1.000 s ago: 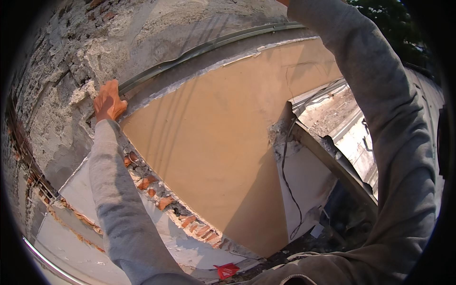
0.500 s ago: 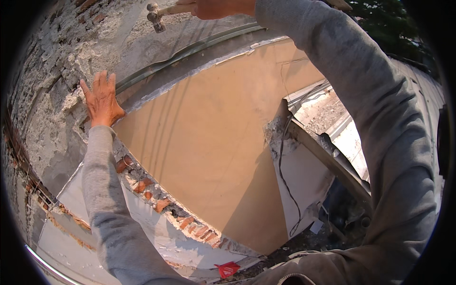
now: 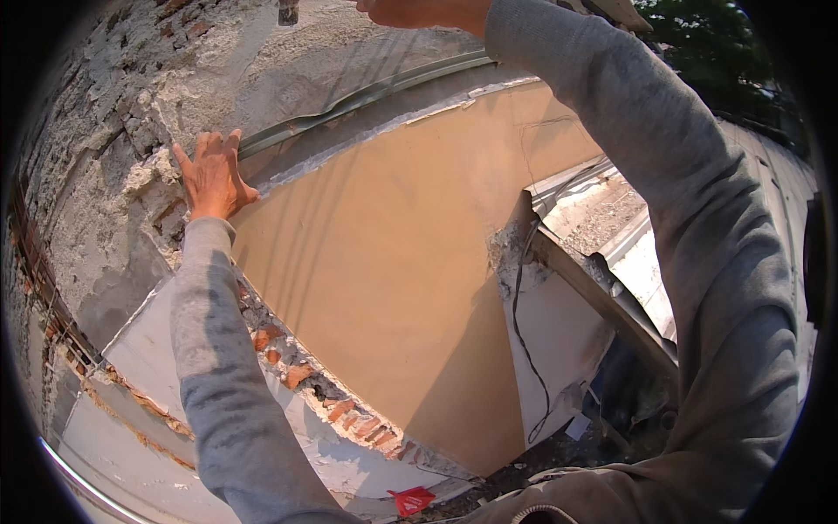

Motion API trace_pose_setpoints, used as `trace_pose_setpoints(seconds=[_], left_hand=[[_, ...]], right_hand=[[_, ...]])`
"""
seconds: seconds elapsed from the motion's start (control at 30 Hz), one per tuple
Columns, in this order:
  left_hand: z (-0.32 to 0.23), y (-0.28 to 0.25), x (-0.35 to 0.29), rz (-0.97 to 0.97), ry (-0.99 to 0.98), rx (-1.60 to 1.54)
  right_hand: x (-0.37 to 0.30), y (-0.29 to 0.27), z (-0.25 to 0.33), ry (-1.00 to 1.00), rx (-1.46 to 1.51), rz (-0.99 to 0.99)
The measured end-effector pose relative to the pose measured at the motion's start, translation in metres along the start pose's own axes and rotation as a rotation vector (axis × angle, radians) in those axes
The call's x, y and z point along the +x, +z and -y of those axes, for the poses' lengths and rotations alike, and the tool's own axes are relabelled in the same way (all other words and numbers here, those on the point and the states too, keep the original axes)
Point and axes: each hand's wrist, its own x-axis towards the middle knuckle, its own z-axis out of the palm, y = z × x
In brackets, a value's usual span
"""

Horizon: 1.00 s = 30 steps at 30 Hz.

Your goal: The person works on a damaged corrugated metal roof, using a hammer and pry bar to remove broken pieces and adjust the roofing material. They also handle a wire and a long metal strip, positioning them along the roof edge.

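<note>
My left hand (image 3: 214,179) rests spread on the broken edge of the rough wall, thumb toward the tan panel (image 3: 384,262). Its fingers are apart and hold nothing. Beside the fingertips begins a long grey-green metal strip (image 3: 367,94), running up to the right along the panel's upper edge. At the top edge of the picture, my right hand (image 3: 428,10) is closed on a hammer, its fingers partly out of the frame. Only the lower part of the hammer's metal head (image 3: 288,12) shows; the handle is mostly cut off.
Exposed red bricks (image 3: 297,375) line the broken wall edge below the panel. A dark cable (image 3: 517,314) hangs by a sloping beam (image 3: 602,288) and corrugated roofing at right. A red scrap (image 3: 411,500) lies low in the middle. A shiny rail (image 3: 87,489) crosses the lower left.
The hammer has risen, mostly past the top edge. My left hand has shifted a little to the right and up, still beside the strip's end. The view has tilted slightly.
</note>
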Motion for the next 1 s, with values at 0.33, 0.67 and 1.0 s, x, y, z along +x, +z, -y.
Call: trace_pose_setpoints(seconds=[0.33, 0.67, 1.0], left_hand=[[0.003, -0.003, 0.002, -0.106, -0.001, -0.053], [-0.003, 0.013, 0.016, -0.049, -0.005, -0.108], [0.006, 0.012, 0.008, -0.014, 0.045, -0.257]], right_hand=[[-0.054, 0.027, 0.038, 0.219, 0.158, 0.497], [-0.026, 0.063, 0.016, 0.521, 0.32, -0.139], [0.015, 0.0, 0.023, 0.014, -0.165, -0.014]])
